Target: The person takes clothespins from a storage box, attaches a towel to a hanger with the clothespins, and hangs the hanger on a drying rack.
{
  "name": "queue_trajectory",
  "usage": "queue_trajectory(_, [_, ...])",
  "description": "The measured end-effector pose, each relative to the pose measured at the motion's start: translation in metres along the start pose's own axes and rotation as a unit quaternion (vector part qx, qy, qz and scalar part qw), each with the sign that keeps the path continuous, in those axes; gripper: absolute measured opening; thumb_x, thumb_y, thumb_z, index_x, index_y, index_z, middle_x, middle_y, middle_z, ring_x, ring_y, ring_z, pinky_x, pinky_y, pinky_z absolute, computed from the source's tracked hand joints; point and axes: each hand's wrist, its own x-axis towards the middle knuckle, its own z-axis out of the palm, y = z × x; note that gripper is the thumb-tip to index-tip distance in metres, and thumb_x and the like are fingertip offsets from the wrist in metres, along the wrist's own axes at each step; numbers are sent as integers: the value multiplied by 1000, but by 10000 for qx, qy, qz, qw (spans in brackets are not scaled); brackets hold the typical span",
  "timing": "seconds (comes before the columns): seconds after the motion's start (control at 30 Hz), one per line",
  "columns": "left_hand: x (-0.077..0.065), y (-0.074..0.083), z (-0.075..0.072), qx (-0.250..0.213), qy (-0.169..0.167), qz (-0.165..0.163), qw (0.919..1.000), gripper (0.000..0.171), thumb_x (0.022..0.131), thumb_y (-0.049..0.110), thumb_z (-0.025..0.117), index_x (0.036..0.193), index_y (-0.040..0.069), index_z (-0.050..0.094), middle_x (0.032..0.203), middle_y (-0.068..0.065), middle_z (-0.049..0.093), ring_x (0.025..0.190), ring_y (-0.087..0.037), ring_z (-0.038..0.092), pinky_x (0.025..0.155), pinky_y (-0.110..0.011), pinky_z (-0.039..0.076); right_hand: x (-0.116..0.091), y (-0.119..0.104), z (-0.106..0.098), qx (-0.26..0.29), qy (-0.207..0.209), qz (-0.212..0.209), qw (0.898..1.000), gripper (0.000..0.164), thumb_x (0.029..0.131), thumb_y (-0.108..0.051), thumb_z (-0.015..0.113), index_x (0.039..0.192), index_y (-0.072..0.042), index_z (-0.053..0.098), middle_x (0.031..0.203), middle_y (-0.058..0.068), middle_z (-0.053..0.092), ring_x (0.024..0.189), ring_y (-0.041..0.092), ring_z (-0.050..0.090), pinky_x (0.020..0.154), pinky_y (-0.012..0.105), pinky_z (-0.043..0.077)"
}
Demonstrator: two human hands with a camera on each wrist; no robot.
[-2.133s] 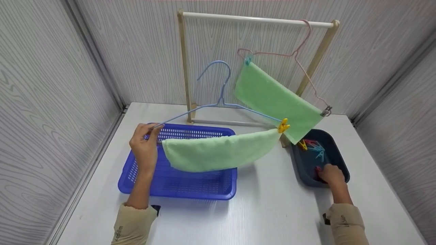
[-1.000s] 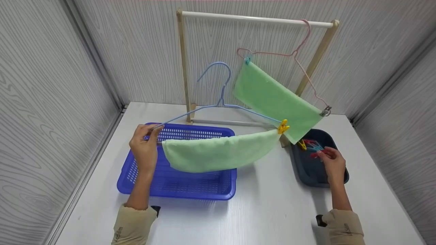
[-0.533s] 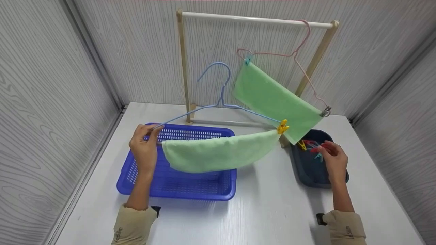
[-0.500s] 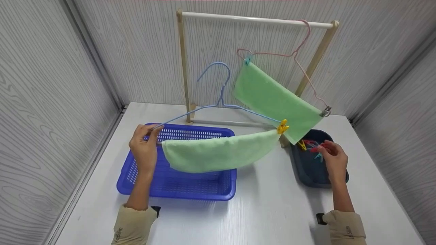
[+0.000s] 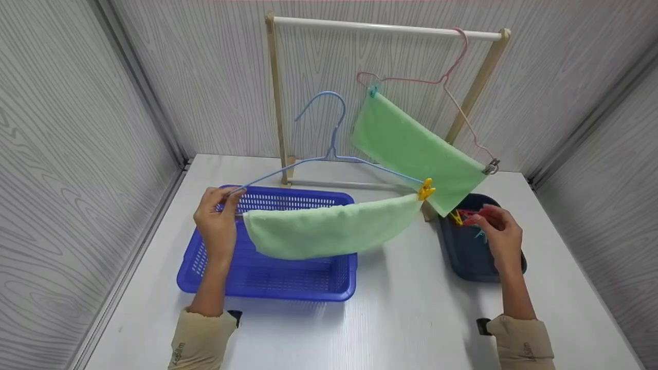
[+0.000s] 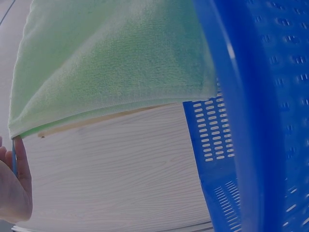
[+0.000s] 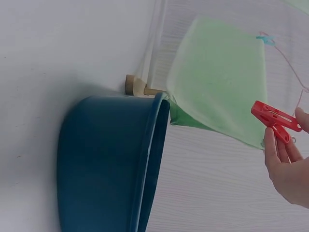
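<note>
My left hand [image 5: 217,226] pinches the left end of a blue wire hanger [image 5: 333,144] in the head view. A light green towel [image 5: 329,231] is folded over the hanger's lower bar, and a yellow clothespin [image 5: 426,190] clips its right end. In the left wrist view the towel [image 6: 116,58] hangs beside the fingers of my left hand [image 6: 17,188]. My right hand [image 5: 503,236], above the dark bin [image 5: 457,262], pinches a red clothespin [image 7: 275,121], plainest in the right wrist view. Its fingers and thumb are on the clothespin's two handles.
Behind stands a rack with a white rod [image 5: 385,28]. From it hangs a pink hanger [image 5: 416,80] with a second green towel [image 5: 416,149], held by a teal clip and a grey one. A blue basket [image 5: 267,295] sits under the first towel. More clothespins [image 5: 455,218] lie in the bin.
My right hand has come up from inside the bin with the red clothespin, turning it between the fingers. The left hand, hanger and towel have stayed almost where they were.
</note>
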Motion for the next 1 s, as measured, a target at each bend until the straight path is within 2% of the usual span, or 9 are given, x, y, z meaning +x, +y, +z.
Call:
queue_trajectory(0.1, [0, 0, 0, 1, -9, -64, 10000, 7, 71, 4, 61, 76, 1, 64, 66, -7, 47, 58, -14, 45, 43, -17, 40, 0, -1, 2, 3, -26, -7, 10000, 35, 71, -13, 64, 103, -5, 54, 92, 9, 55, 83, 14, 51, 62, 15, 40])
queue_trajectory(0.13, [0, 0, 0, 3, -9, -85, 10000, 7, 71, 4, 61, 76, 1, 64, 66, -8, 47, 58, -14, 45, 43, -17, 40, -5, -17, 7, -247, 105, -15, 9996, 36, 71, -11, 64, 104, -3, 53, 93, 11, 54, 83, 15, 50, 61, 15, 39])
queue_trajectory(0.27, [0, 0, 1, -8, 7, -133, 9999, 7, 71, 5, 62, 77, 2, 65, 66, -8, 47, 57, -14, 45, 41, -17, 39, -4, -20, 10, -111, 57, 74, 9999, 36, 71, -7, 63, 105, -1, 52, 96, 18, 51, 84, 18, 49, 58, 15, 41])
queue_trajectory(0.53, [0, -2, 1, 48, 55, -11, 10000, 5, 71, 6, 62, 75, 7, 65, 65, -4, 48, 59, -15, 45, 42, -19, 37, -7, -31, 16, -201, -156, -70, 9997, 36, 70, -8, 64, 103, -2, 53, 95, 16, 53, 87, 18, 50, 73, 15, 39])
queue_trajectory(0.7, [0, -3, 0, 69, 94, -1, 9999, 6, 70, 6, 63, 75, 8, 65, 65, -4, 49, 59, -15, 45, 42, -22, 36, -10, -41, 20, -167, -394, -142, 9990, 36, 71, -5, 62, 105, 0, 52, 95, 16, 52, 87, 18, 49, 68, 16, 41])
queue_trajectory(0.87, [0, -4, 0, 59, 88, 29, 9999, 6, 70, 6, 63, 75, 8, 65, 65, -4, 49, 57, -14, 45, 42, -20, 37, -16, -56, 28, -71, -651, -445, 9969, 35, 71, 3, 60, 105, 5, 50, 96, 22, 50, 88, 24, 48, 62, 15, 42])
queue_trajectory(1.0, [0, -4, 0, 76, 72, -6, 9999, 6, 71, 6, 62, 76, 8, 65, 65, -4, 48, 56, -15, 44, 41, -18, 38, -18, -64, 33, -60, -853, -740, 9936, 35, 71, 7, 59, 104, 11, 48, 98, 27, 47, 88, 32, 45, 64, 14, 42])
